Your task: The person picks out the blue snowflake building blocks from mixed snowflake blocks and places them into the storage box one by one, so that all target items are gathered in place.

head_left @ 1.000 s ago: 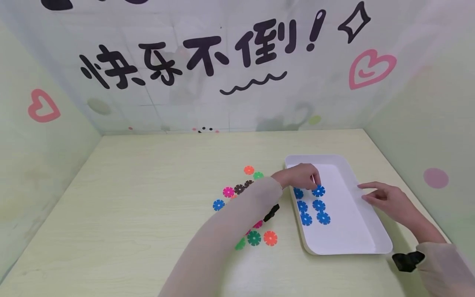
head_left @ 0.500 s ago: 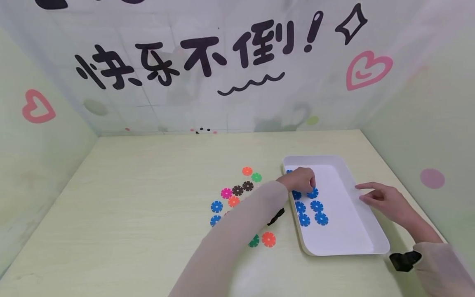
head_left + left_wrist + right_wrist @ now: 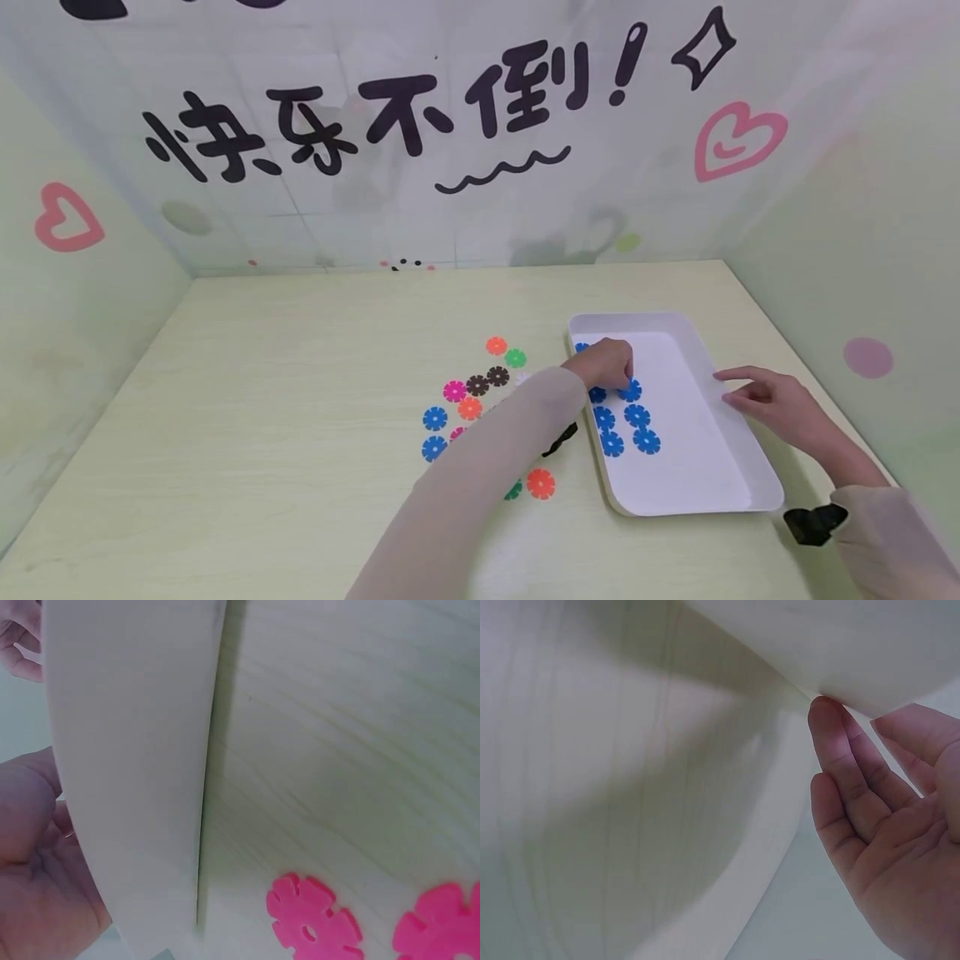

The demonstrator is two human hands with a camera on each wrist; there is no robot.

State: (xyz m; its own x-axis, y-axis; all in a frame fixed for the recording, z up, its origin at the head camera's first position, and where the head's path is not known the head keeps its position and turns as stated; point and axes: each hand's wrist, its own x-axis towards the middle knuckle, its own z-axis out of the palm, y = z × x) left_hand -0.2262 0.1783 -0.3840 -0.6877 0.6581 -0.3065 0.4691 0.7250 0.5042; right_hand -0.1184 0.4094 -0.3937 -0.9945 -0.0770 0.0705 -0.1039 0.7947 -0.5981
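My left hand (image 3: 606, 362) reaches over the left side of the white tray (image 3: 701, 504). Its fingers are curled down and pinch a blue snowflake disc (image 3: 633, 392), partly covered by the hand. Other blue discs (image 3: 647, 441) lie in two columns on the tray's left side. In the left wrist view, the tray wall (image 3: 135, 750) hides the left fingertips. My right hand (image 3: 776, 407) holds the tray's right rim, with thumb and forefinger tips at the edge. In the right wrist view, fingers (image 3: 836, 746) meet the tray's underside edge (image 3: 885, 667).
Left of the tray, loose discs lie on the table (image 3: 262, 417): orange (image 3: 541, 483), brown (image 3: 498, 377), blue (image 3: 434, 448), green (image 3: 515, 358) and pink (image 3: 311, 919). The left sleeve (image 3: 480, 475) covers some. Printed walls (image 3: 300, 225) enclose the table.
My left hand has shifted slightly left and down, nudging the blue disc it pinches a little. The right hand stays at the rim. The whole head view has drifted slightly.
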